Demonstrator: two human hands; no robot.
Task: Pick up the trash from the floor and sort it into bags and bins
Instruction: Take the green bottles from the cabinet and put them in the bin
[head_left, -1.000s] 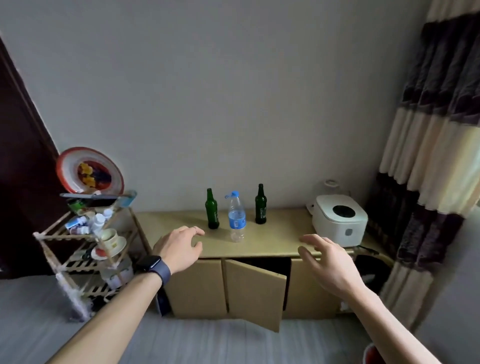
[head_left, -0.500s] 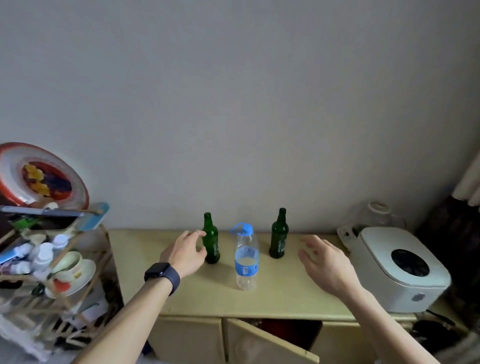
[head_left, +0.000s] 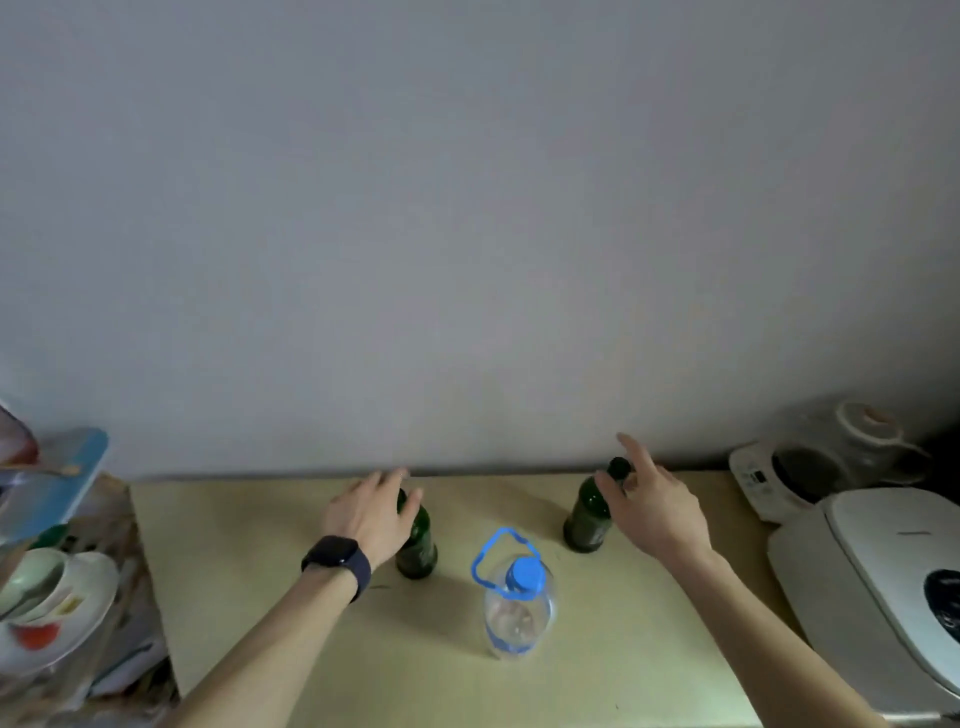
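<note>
- My left hand (head_left: 371, 519), with a watch (head_left: 337, 553) on the wrist, hovers over the neck of the left green bottle (head_left: 418, 545). Its fingers are apart and not closed round the glass; I cannot tell whether they touch it.
- My right hand (head_left: 652, 506) is at the right green bottle (head_left: 589, 514). Its fingers are straight and spread, the thumb lies in front of the neck, and it holds nothing.
- Both green bottles stand upright on the cabinet top (head_left: 260, 545). The blue-capped plastic bottle (head_left: 517, 608) stands between them, nearer to me.
- As I judge progress, nothing is lifted yet. No bag or bin shows and the floor is out of view, so all three bottles remain to be sorted.
- A white appliance (head_left: 883, 582) sits at the right.
</note>
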